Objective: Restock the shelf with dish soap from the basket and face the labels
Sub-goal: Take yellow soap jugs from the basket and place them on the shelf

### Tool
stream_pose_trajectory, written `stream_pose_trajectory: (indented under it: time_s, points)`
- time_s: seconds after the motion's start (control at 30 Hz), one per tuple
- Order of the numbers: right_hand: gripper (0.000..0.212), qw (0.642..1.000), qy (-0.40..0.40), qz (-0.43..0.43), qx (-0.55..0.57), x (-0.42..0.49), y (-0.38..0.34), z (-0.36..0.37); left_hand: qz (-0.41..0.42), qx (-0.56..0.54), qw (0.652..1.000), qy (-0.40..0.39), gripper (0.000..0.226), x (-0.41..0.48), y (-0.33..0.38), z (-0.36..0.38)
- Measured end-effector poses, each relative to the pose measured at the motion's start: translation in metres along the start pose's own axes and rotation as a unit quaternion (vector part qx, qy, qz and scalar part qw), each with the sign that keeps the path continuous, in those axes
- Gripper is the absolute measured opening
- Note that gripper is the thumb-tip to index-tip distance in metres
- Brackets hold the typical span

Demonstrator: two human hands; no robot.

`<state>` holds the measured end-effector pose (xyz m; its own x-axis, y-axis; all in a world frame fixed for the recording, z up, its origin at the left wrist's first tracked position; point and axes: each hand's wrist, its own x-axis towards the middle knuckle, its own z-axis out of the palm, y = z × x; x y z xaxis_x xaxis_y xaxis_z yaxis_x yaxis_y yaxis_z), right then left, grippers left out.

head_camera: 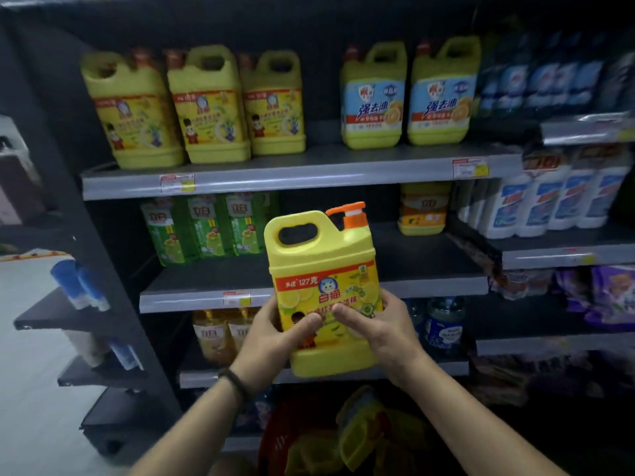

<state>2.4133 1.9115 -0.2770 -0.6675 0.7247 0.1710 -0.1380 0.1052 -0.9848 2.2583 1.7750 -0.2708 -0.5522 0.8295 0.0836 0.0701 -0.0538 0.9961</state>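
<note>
I hold a yellow dish soap jug with an orange pump upright in front of the middle shelf, its label facing me. My left hand grips its lower left side and my right hand its lower right, thumbs across the label. Below, a red basket holds several more yellow jugs. On the top shelf stand three matching yellow jugs at the left, with a gap to their right.
Two yellow jugs with blue labels stand right of the gap. Green bottles and an orange bottle sit on the middle shelf. White bottles fill the right bay. A side rack juts out at left.
</note>
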Motion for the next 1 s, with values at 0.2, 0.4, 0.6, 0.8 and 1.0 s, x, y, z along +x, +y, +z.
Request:
stream_pose_trajectory:
  time_s: [0.2, 0.4, 0.6, 0.8, 1.0]
  points:
    - [0.057, 0.993, -0.105, -0.018, -0.048, 0.043, -0.064, 0.001, 0.031, -0.075, 0.996, 0.031, 0.064, 0.019, 0.051, -0.007]
    - [0.061, 0.984, -0.169, -0.045, -0.016, 0.083, -0.125, 0.011, 0.057, -0.099, 0.993, 0.024, 0.062, 0.040, 0.102, -0.024]
    - [0.068, 0.989, -0.042, -0.141, -0.030, 0.104, -0.153, 0.041, 0.145, 0.003, 0.978, 0.149, 0.082, 0.056, 0.141, -0.029]
    - [0.058, 0.965, -0.028, -0.238, -0.106, 0.112, -0.167, 0.077, 0.211, -0.031, 0.974, 0.074, 0.120, 0.079, 0.179, -0.031]
    - [0.050, 0.956, -0.062, -0.273, -0.085, 0.121, -0.183, 0.078, 0.231, 0.039, 0.969, 0.081, 0.124, 0.094, 0.203, -0.049]
